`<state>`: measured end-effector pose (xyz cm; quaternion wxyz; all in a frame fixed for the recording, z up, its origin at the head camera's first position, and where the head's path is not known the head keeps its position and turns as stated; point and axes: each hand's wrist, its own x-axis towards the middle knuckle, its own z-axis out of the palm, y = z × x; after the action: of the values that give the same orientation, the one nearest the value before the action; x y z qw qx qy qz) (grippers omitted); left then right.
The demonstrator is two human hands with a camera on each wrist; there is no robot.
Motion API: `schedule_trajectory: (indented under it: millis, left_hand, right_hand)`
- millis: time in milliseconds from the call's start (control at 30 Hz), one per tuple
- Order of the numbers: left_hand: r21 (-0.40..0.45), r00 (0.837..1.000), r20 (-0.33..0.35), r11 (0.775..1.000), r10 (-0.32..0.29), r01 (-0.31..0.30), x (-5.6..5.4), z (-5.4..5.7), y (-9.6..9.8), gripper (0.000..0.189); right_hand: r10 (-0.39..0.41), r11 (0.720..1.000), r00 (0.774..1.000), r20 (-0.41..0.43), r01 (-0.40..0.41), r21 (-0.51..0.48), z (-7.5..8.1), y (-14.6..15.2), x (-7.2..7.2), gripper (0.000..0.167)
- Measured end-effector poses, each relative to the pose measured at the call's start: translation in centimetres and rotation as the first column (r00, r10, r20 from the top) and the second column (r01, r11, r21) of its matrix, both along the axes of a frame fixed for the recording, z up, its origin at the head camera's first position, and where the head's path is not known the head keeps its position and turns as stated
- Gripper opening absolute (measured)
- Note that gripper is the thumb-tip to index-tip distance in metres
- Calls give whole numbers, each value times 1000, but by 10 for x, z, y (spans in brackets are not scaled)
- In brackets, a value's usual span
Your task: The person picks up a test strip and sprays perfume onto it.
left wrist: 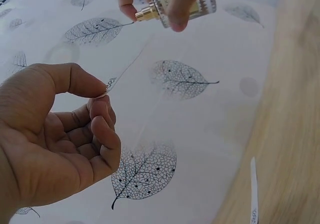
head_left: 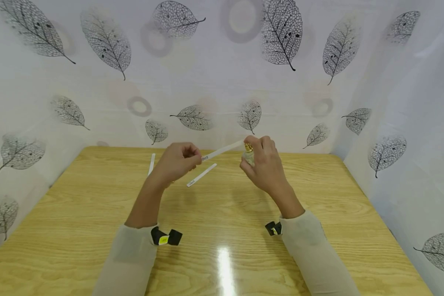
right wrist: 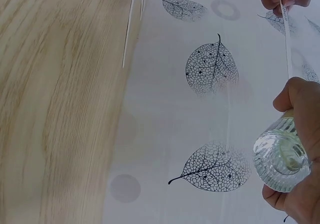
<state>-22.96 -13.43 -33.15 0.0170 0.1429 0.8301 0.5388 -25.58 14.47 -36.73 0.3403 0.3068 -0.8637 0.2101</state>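
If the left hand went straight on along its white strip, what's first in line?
Probably the right hand or the glass bottle it grips; depth leaves unclear which comes first.

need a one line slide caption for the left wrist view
The left hand pinches a thin white strip; the right hand holds a gold-topped glass bottle.

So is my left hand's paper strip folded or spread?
Spread: the paper strip runs unfolded from the left hand toward the bottle.
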Motion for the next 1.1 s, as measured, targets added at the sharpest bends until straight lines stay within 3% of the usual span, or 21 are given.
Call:
schedule_trajectory:
  millis: [333,1100]
  left_hand:
    - [-16,1000,-24,1000,-9,8,4,5,0,12]
    - [-22,999,-18,999,-32,31,5,5,0,17]
  right_hand:
    - [23,1000,999,-27,-23,4,0,-2,1,46]
    - [39,999,999,-6,-39,8,-2,-2,-1,43]
